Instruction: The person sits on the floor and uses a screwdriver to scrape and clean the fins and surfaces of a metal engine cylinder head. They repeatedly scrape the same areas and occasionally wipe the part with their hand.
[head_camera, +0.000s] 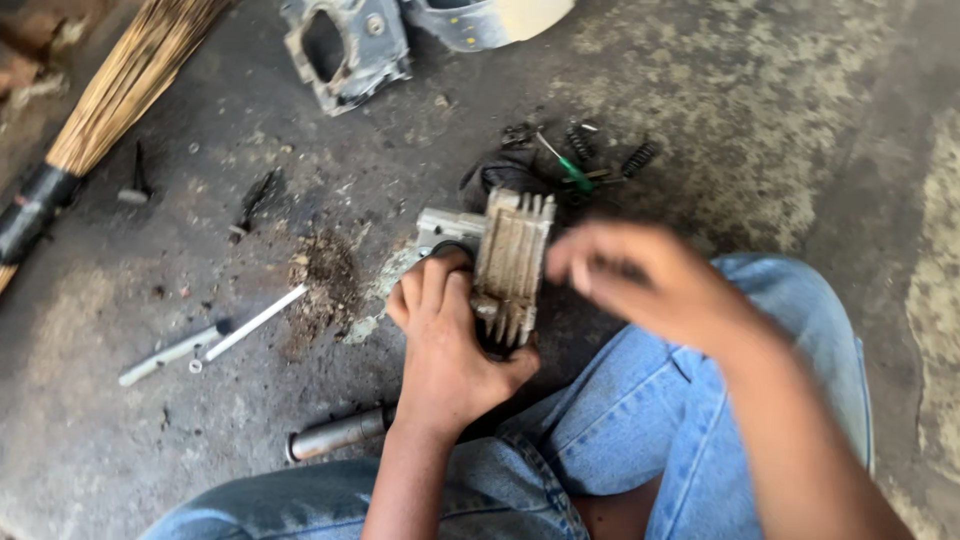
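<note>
A person sits on a dirty grey floor (700, 110) in blue jeans. There are two hands. The left hand (450, 340) is wrapped around one dusty metal engine part with fins (512, 262) and holds it up just above the floor, in front of the knees. The right hand (640, 275) is blurry, just beside the fins on the right; I cannot tell if it is holding anything or how wide it is.

Behind the part lies a little pile of small things: one tool with a green handle (572, 172) and a few dark springs (640, 157). Farther back is one broken grey metal casing (345, 50). On the left lies one straw broom (110, 100). Two thin white rods (255, 322) lie near each other on the floor. One short shiny metal tube (335, 433) lies near the left arm. One dark bolt (135, 180) lies near the broom.
</note>
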